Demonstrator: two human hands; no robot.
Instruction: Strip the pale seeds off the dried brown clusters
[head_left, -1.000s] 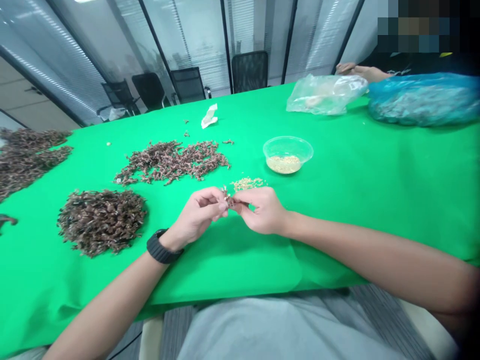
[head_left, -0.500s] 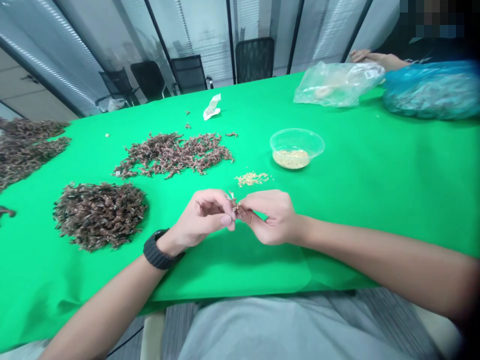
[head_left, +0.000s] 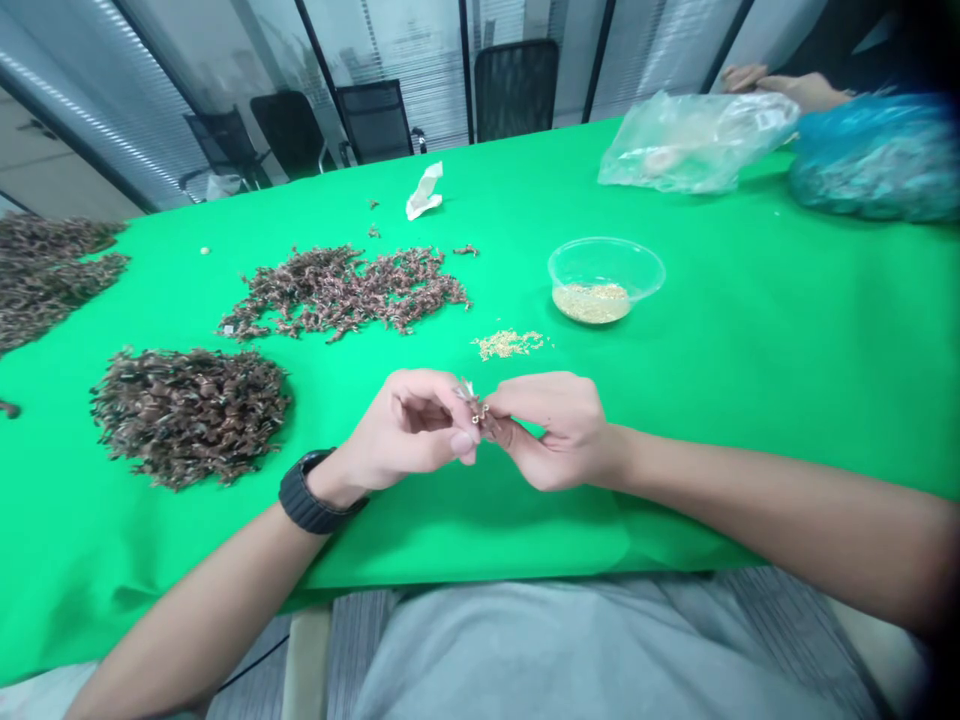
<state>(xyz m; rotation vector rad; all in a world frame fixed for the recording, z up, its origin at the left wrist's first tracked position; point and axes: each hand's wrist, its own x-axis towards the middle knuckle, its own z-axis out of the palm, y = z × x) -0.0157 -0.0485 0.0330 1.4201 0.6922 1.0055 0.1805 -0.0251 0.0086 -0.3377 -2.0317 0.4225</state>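
Note:
My left hand (head_left: 409,430) and my right hand (head_left: 551,425) meet over the near part of the green table (head_left: 750,350). Both pinch one small brown pod-like piece (head_left: 474,408) between their fingertips, with a tiny pale bit showing at it. A black watch (head_left: 306,495) sits on my left wrist. Just beyond my hands lies a small scatter of pale seeds (head_left: 508,343). A clear plastic bowl (head_left: 606,280) holding more pale seeds stands behind it to the right.
Two heaps of brown pieces lie to the left, a dark one (head_left: 187,410) and a redder one (head_left: 345,290); more heaps (head_left: 45,275) at the far left. A clear bag (head_left: 694,140), a blue bag (head_left: 877,155) and another person's hand (head_left: 780,85) are at the back right. Crumpled paper (head_left: 424,190) lies near chairs.
My hands have stayed pinched on the brown piece and worked it slightly; the view has tilted down, so the table's things sit higher in the frame.

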